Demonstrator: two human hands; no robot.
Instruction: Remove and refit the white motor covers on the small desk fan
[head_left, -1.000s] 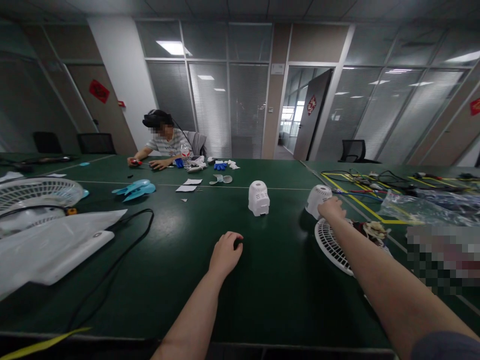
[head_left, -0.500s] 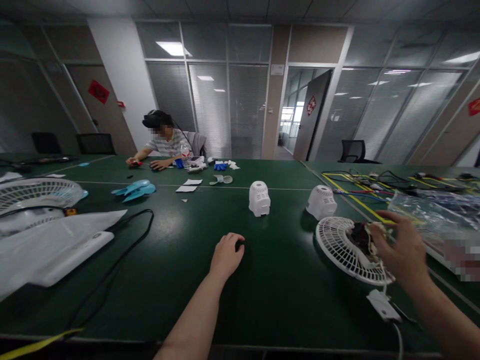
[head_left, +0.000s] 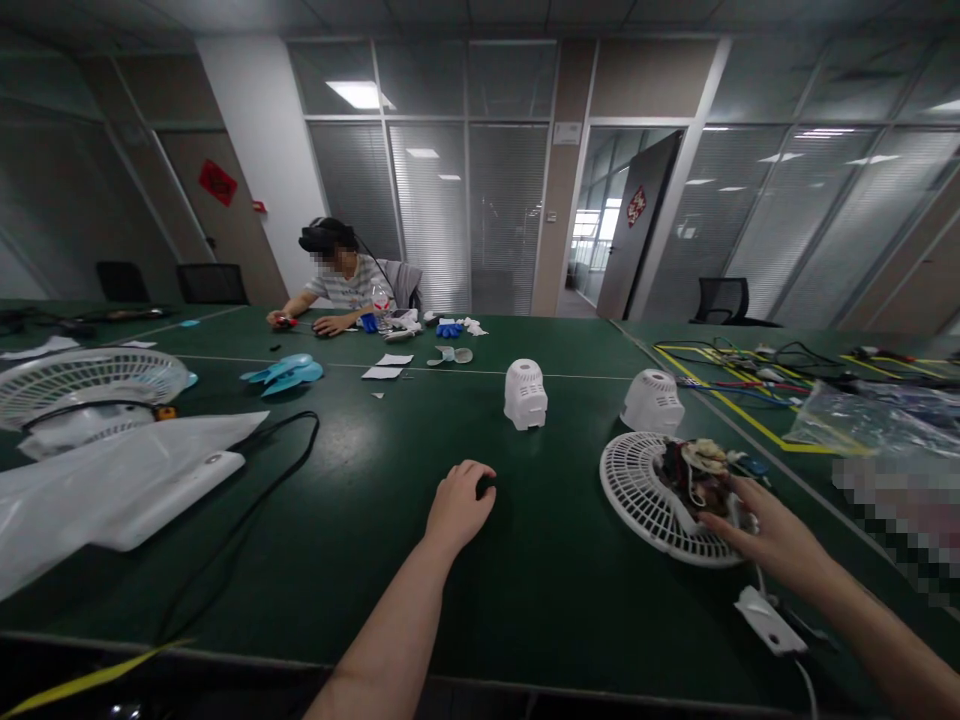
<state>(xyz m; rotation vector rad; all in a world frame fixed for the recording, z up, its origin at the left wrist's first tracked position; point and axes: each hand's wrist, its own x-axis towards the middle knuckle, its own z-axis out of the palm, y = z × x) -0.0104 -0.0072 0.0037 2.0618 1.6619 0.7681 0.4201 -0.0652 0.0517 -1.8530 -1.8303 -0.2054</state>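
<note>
My right hand (head_left: 750, 525) is at the right side of a white round fan grille (head_left: 637, 490), thumb and fingers around the fan motor (head_left: 701, 475) with loose wires on it. A white cable runs from there to a small white plastic piece (head_left: 769, 620) near the table's front edge. My left hand (head_left: 459, 505) rests on the green table with curled fingers; a small dark spot shows in its grip, too small to name. Two white vented motor covers stand beyond my hands: one upright cover (head_left: 525, 395) in the middle, another cover (head_left: 652, 402) just behind the grille.
On the left lie another fan (head_left: 90, 385), a white plastic bag (head_left: 135, 460) and a black cable (head_left: 300, 455). Blue fan blades (head_left: 285, 373) and white papers (head_left: 386, 370) are farther back. Across the table a person (head_left: 341, 280) works. Cables and clear plastic (head_left: 847, 415) lie right.
My right hand has come down and left onto the fan motor. The grille with the motor has shifted left and the motor has turned more into view. My left hand stays nearly still.
</note>
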